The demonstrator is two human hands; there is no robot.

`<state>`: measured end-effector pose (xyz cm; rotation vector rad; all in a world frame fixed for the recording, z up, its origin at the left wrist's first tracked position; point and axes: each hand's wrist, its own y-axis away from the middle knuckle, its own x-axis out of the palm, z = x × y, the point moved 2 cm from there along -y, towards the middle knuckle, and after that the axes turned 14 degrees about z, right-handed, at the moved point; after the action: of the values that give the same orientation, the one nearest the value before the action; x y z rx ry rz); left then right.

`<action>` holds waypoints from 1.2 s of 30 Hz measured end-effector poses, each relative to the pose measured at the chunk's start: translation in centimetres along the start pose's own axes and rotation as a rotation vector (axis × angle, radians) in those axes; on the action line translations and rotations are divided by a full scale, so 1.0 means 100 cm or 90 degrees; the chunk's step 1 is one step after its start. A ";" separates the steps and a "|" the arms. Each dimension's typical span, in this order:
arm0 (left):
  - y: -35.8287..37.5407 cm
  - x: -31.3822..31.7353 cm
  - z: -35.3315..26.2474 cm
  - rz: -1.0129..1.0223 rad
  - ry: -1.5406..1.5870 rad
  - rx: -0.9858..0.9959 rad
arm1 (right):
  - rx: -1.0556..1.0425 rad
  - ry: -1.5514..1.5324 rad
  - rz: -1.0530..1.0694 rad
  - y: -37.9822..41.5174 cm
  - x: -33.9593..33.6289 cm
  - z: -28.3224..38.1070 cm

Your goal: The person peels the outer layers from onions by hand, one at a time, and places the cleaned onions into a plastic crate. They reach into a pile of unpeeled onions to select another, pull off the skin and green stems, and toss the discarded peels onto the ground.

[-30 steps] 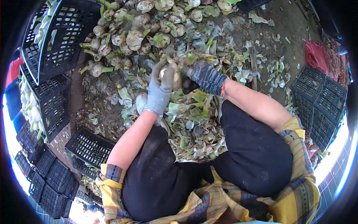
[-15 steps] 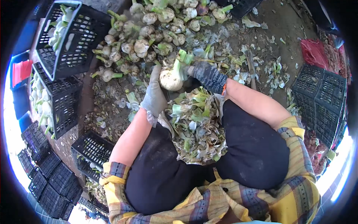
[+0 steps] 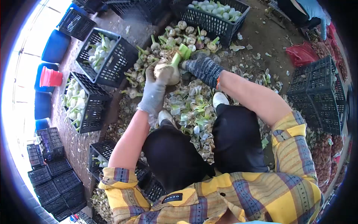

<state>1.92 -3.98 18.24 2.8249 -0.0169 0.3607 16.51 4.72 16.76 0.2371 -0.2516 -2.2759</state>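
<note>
A: Bulb? Where?
B: One pale fennel-like bulb [image 3: 164,71], up off the ground, over the trimmings heap [image 3: 192,112]. Held between both hands.

A: Which way lying?
B: Long axis tilted: fat root end down-left, cut green stalk [image 3: 181,52] up-right, pointing twd the raw pile [image 3: 164,44].

A: Hands?
B: Left hand [image 3: 154,91], light grey glove, wrapped round the bulb body from below-left, grasping. Right hand [image 3: 201,66], dark knit glove, curled at the stalk end, touching it; fingers clenched, can't tell if anything else in that fist. Both right on it, neither nearer really.

A: Counts?
B: Loose bulbs in pile: too many to count. Filled black crates: 3 clear ones, top [image 3: 216,18], upper left [image 3: 106,56], left [image 3: 84,102], w/ trimmed white bulbs; a 4th [image 3: 100,155] by left elbow, only a few in it. Empty stacked crates right [image 3: 317,93] and lower left [image 3: 56,183]. Blue drums [image 3: 56,46] along left edge, 3–4. Red mesh sack [image 3: 302,54] far right. 2 white shoes [image 3: 220,99] poking into the heap. Another person's blue-gloved hand [image 3: 315,11] top right, apart.
</note>
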 end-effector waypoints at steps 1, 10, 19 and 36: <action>0.004 0.001 -0.008 0.023 0.044 -0.048 | -0.023 0.132 -0.037 0.006 -0.001 0.012; 0.060 0.067 -0.047 0.061 0.152 0.049 | -0.131 -0.053 -0.029 0.061 0.008 0.054; 0.089 0.093 -0.035 0.289 0.492 0.095 | -0.071 -0.362 0.021 0.108 0.015 0.060; 0.098 0.062 0.000 -0.056 0.305 0.190 | -0.063 -0.408 -0.103 0.111 0.020 0.066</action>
<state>7.47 -13.23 22.63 2.9290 0.2832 1.0861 21.56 -3.31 25.76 -0.5527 -0.4568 -2.4582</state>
